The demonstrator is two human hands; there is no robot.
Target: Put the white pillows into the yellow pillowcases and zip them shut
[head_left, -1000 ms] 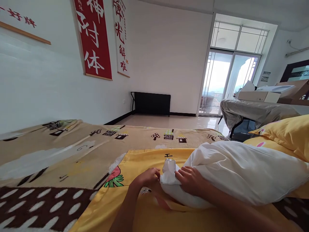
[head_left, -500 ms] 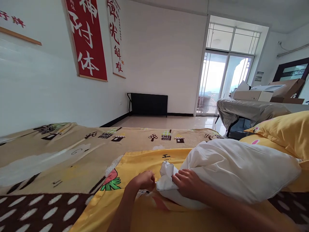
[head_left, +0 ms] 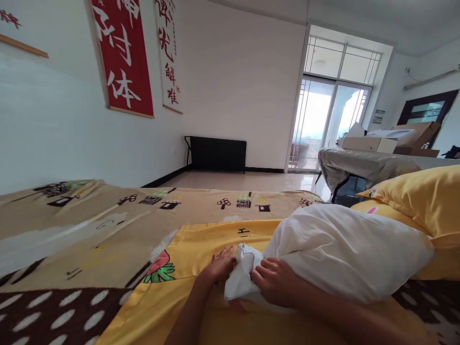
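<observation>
A white pillow (head_left: 345, 254) lies on a yellow printed pillowcase (head_left: 201, 249) spread over the bed. My right hand (head_left: 275, 280) grips the pillow's near corner, fingers curled into the white fabric. My left hand (head_left: 221, 266) rests just left of that corner with fingers stretched out on the yellow cloth, touching the bunched white corner (head_left: 240, 273).
A tan patterned blanket (head_left: 108, 220) covers the bed to the left and far side. Yellow pillows (head_left: 424, 201) sit at the right. Beyond stand a covered table with cardboard boxes (head_left: 377, 143), a black bench (head_left: 215, 153) and glass balcony doors (head_left: 327, 124).
My left hand has opened from a pinch and now lies flat by the corner. The white corner has been pressed lower and to the left. The view has shifted slightly.
</observation>
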